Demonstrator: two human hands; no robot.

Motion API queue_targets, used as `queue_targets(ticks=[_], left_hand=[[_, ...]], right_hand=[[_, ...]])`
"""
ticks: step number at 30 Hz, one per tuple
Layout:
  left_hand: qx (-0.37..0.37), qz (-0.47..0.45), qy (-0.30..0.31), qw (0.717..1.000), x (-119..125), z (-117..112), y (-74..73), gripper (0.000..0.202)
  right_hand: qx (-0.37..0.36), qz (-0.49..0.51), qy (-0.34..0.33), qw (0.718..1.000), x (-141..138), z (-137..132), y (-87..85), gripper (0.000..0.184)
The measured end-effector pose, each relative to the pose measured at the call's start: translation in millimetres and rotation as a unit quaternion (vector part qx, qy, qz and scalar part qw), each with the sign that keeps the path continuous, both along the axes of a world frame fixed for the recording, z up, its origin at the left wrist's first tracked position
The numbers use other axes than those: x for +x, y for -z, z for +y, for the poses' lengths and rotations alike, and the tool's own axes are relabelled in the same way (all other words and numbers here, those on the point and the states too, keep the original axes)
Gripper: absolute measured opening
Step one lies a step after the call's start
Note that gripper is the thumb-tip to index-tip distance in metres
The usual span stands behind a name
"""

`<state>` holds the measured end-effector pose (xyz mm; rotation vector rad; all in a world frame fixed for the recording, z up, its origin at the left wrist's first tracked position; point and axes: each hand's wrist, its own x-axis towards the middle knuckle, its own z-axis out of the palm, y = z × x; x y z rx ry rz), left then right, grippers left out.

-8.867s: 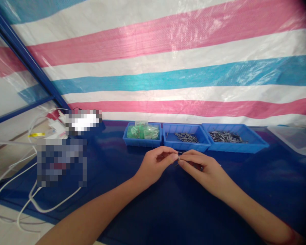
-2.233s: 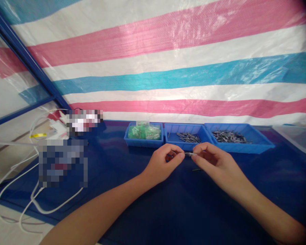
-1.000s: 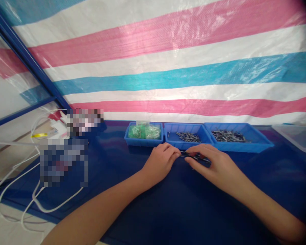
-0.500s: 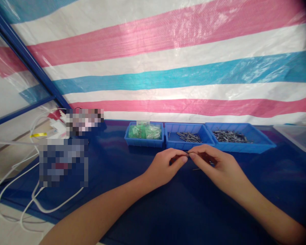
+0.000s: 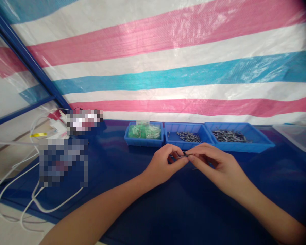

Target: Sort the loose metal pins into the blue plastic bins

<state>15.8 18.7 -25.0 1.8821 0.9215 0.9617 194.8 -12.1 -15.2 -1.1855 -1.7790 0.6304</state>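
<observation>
My left hand (image 5: 165, 165) and my right hand (image 5: 216, 163) meet over the blue table, fingertips almost touching. Between the pinched fingers of both hands lies a thin metal rod (image 5: 180, 157); its exact kind is too small to tell, and the fingers cover part of it. Another thin piece (image 5: 195, 169) rests on the table below my right fingers. Just behind the hands stands a blue bin (image 5: 172, 144) holding loose metal rods (image 5: 190, 136).
A left blue bin (image 5: 142, 142) holds green-tinted plastic packets (image 5: 153, 131). The right blue bin (image 5: 252, 147) contains many small dark metal pieces (image 5: 229, 136). A clear plastic tub (image 5: 295, 137) stands far right. White cables (image 5: 58, 208) and blurred-out items lie left. A striped sheet (image 5: 153, 80) hangs behind.
The left fingers have lifted and parted a little, so more of the metal rod shows between the hands. The right hand has barely shifted.
</observation>
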Motion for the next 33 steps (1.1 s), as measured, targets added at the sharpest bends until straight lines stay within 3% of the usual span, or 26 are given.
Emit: queue_targets(ticks=[5,9,11,15,17,20,23,28,30,33], left_hand=[[0.022,0.006,-0.019,1.000,-1.4,-1.0,-4.8,0.021],[0.087,0.075,-0.033,0.993,-4.8,0.5,-5.8,0.024],[0.145,0.145,-0.036,0.978,-7.2,2.7,-5.1,0.024],[0.224,0.289,-0.044,0.930,-11.4,5.9,-2.5,0.028],[0.239,0.335,-0.046,0.910,-12.6,6.1,-1.1,0.030],[0.249,0.378,-0.039,0.891,-13.5,6.2,0.9,0.028],[0.252,0.400,-0.028,0.881,-13.7,6.7,2.3,0.026],[0.249,0.396,-0.023,0.884,-12.3,7.6,2.7,0.023],[0.237,0.370,-0.023,0.898,-11.2,7.9,1.8,0.024],[0.194,0.275,-0.009,0.942,-9.7,8.0,-0.4,0.023]], right_hand=[[-0.040,-0.024,0.005,0.999,1.0,2.2,0.1,0.020],[-0.120,0.088,0.056,0.987,4.0,6.6,2.9,0.027],[-0.146,0.207,0.103,0.962,12.4,11.9,2.9,0.027],[-0.184,0.427,0.146,0.873,43.4,25.9,0.0,0.019],[-0.204,0.473,0.157,0.843,58.2,31.5,-0.5,0.016],[-0.228,0.488,0.152,0.829,67.0,35.4,1.1,0.018],[-0.242,0.465,0.145,0.839,58.5,33.7,2.9,0.022],[-0.249,0.385,0.117,0.881,32.8,24.3,1.2,0.022],[-0.243,0.321,0.115,0.908,24.2,19.9,-0.2,0.024],[-0.195,0.167,0.089,0.962,13.0,13.7,-0.7,0.025]])
